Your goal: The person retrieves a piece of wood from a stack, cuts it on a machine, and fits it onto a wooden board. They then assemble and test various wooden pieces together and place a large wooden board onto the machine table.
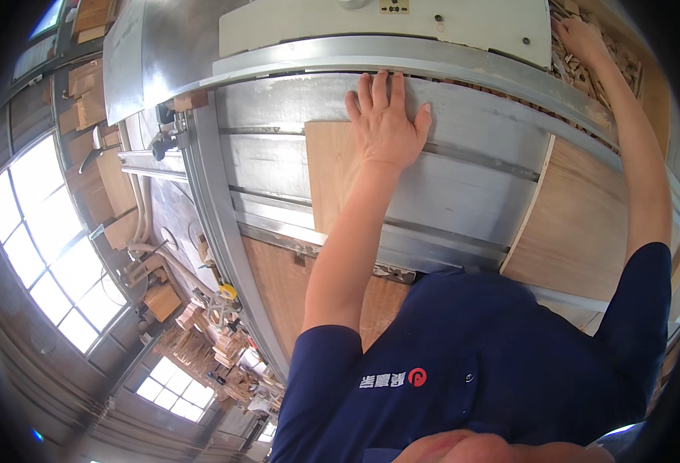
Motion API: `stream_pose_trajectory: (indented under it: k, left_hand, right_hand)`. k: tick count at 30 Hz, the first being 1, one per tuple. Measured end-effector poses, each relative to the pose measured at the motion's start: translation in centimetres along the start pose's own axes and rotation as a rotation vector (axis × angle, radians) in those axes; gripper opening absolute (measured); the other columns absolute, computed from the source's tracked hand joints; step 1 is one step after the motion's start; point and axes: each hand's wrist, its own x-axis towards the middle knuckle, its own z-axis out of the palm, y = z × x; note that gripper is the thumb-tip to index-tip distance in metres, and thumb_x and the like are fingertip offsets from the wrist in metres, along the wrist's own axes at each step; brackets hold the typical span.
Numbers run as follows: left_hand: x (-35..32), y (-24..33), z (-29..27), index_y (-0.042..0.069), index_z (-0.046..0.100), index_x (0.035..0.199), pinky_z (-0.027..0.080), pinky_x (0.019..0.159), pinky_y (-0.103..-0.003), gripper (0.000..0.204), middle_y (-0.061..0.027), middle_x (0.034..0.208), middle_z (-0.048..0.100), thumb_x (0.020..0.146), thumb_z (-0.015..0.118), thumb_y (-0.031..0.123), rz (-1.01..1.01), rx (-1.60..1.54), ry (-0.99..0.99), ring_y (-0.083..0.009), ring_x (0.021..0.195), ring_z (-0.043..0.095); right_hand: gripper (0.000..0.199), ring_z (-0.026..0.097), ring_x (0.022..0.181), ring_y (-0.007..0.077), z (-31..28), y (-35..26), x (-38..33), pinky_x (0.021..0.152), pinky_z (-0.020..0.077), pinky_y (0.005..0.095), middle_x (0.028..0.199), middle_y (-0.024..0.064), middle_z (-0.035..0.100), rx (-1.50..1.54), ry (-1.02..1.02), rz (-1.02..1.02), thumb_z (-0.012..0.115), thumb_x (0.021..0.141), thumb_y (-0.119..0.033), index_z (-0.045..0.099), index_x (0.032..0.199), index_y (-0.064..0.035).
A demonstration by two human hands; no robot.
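Observation:
My left hand (386,127) lies with its fingers spread on the metal machine table (463,189), fingertips close to a long metal fence (401,52). Beneath its palm and wrist is a light wooden board (328,166), partly covered by my forearm. Out to the far right, my right hand (584,40) reaches over the fence's end to a heap of wood offcuts (617,65). Its fingers are partly hidden, so whether they hold a piece cannot be made out. A second wooden board (575,220) lies on the right of the table, near my right forearm.
A cream machine housing (386,23) stands behind the fence. Along the table's left side runs a metal rail (228,208). Brown panels (274,282) lie at the near left. Stacked wood (193,343) and bright windows (54,247) are farther left.

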Motion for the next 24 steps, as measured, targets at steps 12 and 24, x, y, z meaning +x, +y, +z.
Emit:
stream_pose_trajectory:
  k: [12,24]
  left_hand:
    - [0.1,0.2,-0.6,0.0,0.05,0.148,0.019,0.121,-0.06,0.072,-0.0197,0.156,0.043,0.096,0.056,0.05,-0.006,-0.064,-0.03,-0.0435,0.149,0.029]
    - [0.0,-0.2,-0.2,0.004,0.052,0.147,0.016,0.123,-0.06,0.069,-0.018,0.157,0.044,0.093,0.06,0.047,-0.054,-0.121,0.007,-0.0399,0.15,0.029]
  right_hand:
    - [0.051,0.067,0.091,0.0465,-1.2,-0.2,-0.8,0.079,0.0507,0.0526,0.093,0.0291,0.068,0.003,0.111,0.07,0.05,0.105,-0.045,0.068,0.097,0.002]
    - [0.028,0.053,0.059,0.0275,-5.9,-22.3,-13.7,0.054,0.0411,0.0407,0.067,0.0067,0.057,0.549,0.478,-0.973,0.066,0.091,-0.011,0.052,0.066,-0.0105]
